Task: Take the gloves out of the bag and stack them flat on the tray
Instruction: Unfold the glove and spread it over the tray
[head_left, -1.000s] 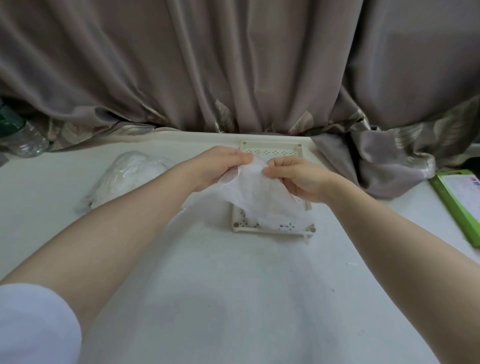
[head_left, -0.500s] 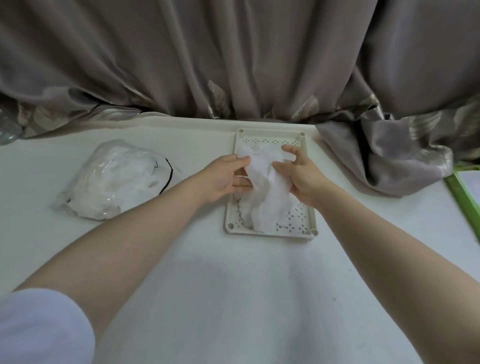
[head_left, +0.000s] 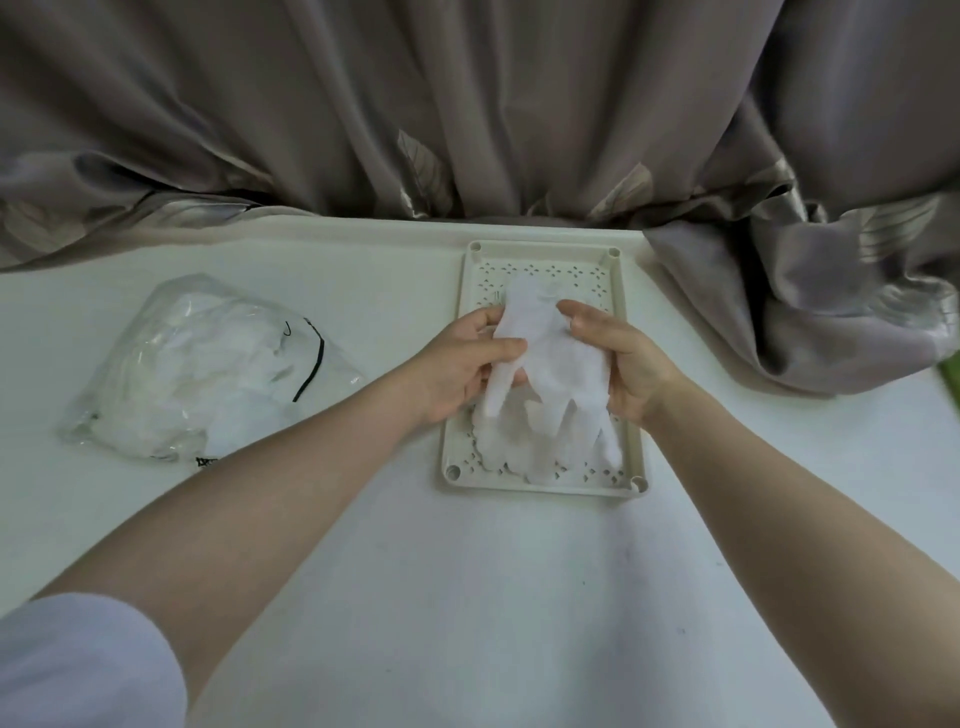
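Observation:
A white glove (head_left: 551, 364) is held over the cream perforated tray (head_left: 540, 260), its fingers pointing toward me. My left hand (head_left: 462, 364) pinches the glove's left edge between thumb and fingers. My right hand (head_left: 618, 358) grips its right edge. More white glove fabric (head_left: 498, 447) lies on the tray beneath it. A clear plastic bag (head_left: 208, 364) stuffed with white gloves lies on the table to the left of the tray, apart from both hands.
The white table (head_left: 467, 597) spreads toward me. A grey curtain (head_left: 467, 104) hangs behind it and bunches onto the table at the right (head_left: 810, 312), close to the tray. A green edge (head_left: 951, 379) shows at the far right.
The glove has been lowered from in front of me onto the tray and spread out flatter. Both hands moved down with it and stayed on its edges.

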